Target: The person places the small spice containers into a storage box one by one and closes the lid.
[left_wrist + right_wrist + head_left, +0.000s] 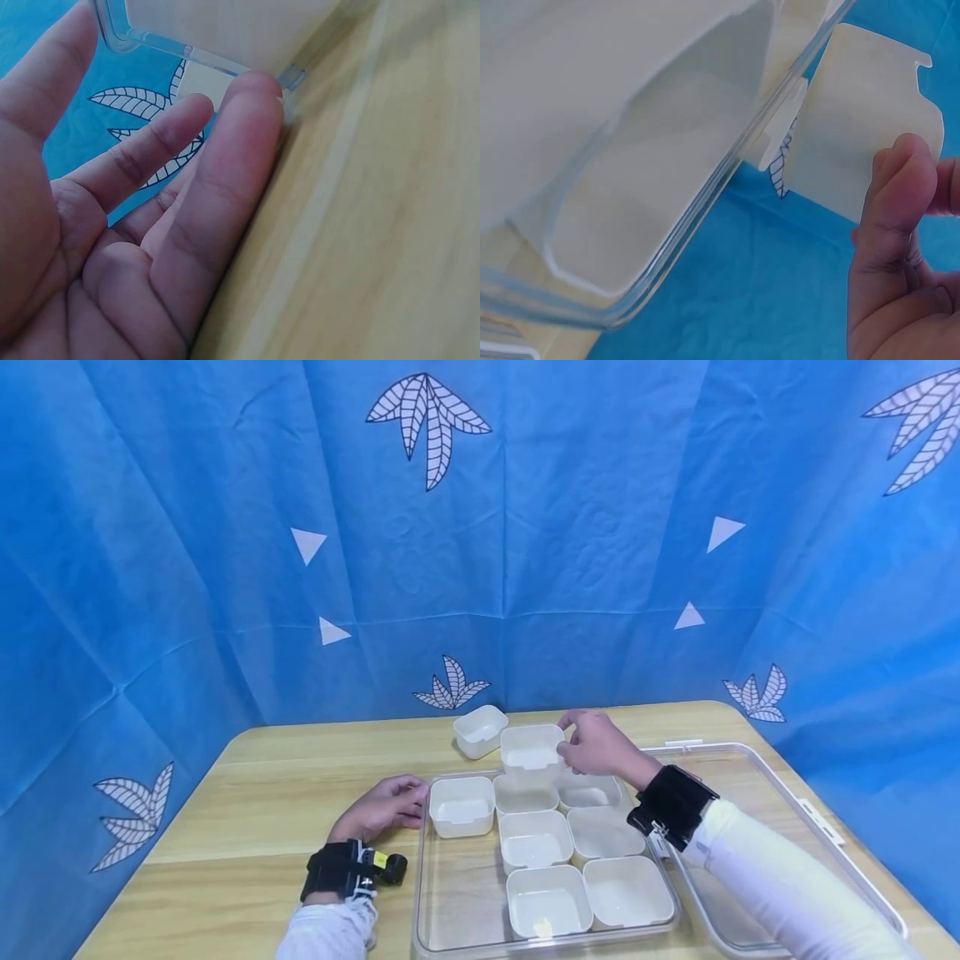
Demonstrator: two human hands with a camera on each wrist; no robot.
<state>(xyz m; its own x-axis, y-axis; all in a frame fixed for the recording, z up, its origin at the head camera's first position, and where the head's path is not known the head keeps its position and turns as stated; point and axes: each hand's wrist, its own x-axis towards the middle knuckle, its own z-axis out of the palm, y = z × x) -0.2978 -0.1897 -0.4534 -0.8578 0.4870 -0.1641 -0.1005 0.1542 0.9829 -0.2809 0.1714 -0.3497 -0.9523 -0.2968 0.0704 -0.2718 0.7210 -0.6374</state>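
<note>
A small cream-white bin (pixel 532 747) hangs over the far side of a clear plastic box (pixel 457 935). My right hand (pixel 600 743) pinches this bin by its right wall; in the right wrist view, fingers and thumb (pixel 907 180) grip the bin's side (pixel 855 112). Several matching bins stand inside the box, among them one in the far left corner (pixel 461 818) and one at the near right (pixel 628 893). My left hand (pixel 386 806) rests on the table at the box's left side, its loosely extended fingers (pixel 247 142) at the outer wall.
Behind the box, another white bin (pixel 480 733) sits tilted on the wooden table (pixel 300 785). A clear lid with white latches (pixel 821 822) lies to the right, under my right forearm. A blue patterned cloth (pixel 585 568) hangs behind the table.
</note>
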